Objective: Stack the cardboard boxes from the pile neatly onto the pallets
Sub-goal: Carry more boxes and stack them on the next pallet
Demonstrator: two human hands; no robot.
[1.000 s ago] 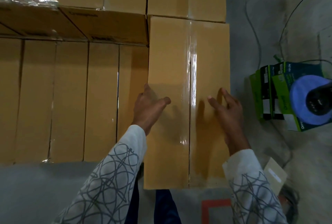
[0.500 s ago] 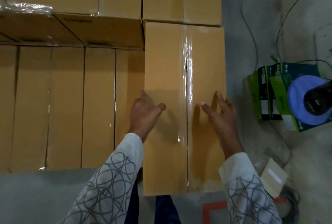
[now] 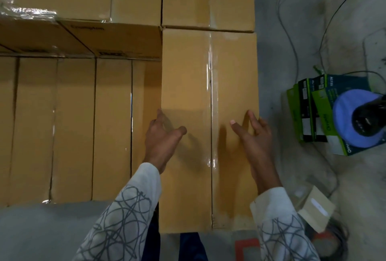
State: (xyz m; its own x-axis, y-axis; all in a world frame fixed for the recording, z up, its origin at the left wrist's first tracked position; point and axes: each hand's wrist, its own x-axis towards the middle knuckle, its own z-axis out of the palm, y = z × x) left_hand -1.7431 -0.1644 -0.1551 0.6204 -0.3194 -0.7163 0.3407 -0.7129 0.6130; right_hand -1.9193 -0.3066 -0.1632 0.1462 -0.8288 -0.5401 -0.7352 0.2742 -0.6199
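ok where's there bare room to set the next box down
Bare tops of the lower boxes, left of the taped box; bare floor in front of them. Right side is crowded: green packages, tan packet.

long off-white sleeves carry tangled grey looping lines: left sleeve (image 3: pixel 125 219), right sleeve (image 3: pixel 279 231). the cuffs are plain. left hand (image 3: pixel 163 141) and right hand (image 3: pixel 254 141) are bare. dark blue trousers (image 3: pixel 152 239) show below.

- Warehouse or stockroom.
- Identical taped cardboard boxes (image 3: pixel 73 124) packed edge to edge, in two tiers.
- Bare, scuffed concrete floor (image 3: pixel 302 177) with a red floor marking (image 3: pixel 246 246).
- Loose cables (image 3: pixel 289 39) trail across the floor.
- Green product boxes (image 3: pixel 300 110) stand on the floor.
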